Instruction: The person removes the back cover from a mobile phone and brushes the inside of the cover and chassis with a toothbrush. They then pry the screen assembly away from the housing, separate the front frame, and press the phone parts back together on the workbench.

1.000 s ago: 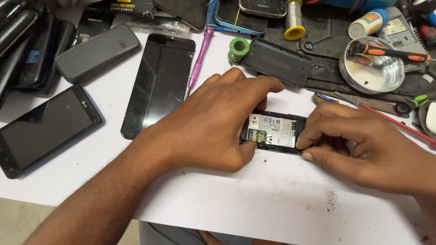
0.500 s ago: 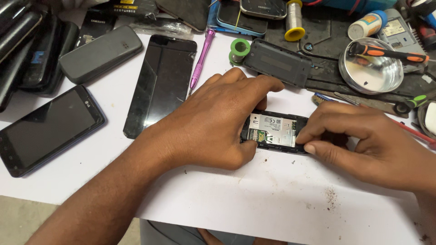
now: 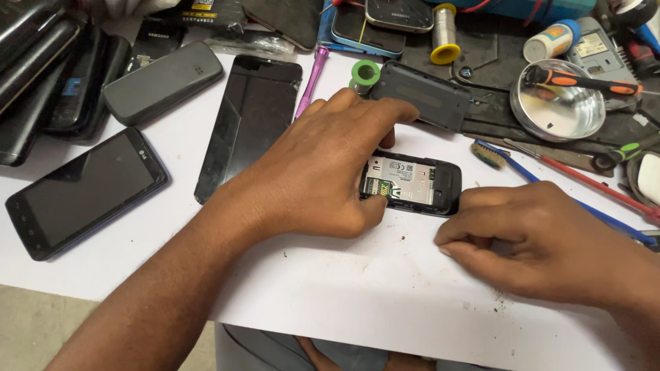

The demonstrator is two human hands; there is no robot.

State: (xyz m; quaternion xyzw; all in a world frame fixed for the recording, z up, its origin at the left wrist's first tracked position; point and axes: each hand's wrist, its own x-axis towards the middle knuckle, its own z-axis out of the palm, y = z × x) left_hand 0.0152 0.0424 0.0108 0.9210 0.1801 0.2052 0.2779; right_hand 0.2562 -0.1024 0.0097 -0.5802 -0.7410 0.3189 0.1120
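Pinning the light, rigid, fragile open-backed phone by its edges, my left hand grip pinches it; right hand fingers curled, holding nothing I can see.

You're looking down at a white sheet covering the surface, evenly lit. A dark mat lies along its far edge. At the lower left, a bare tan floor shows.
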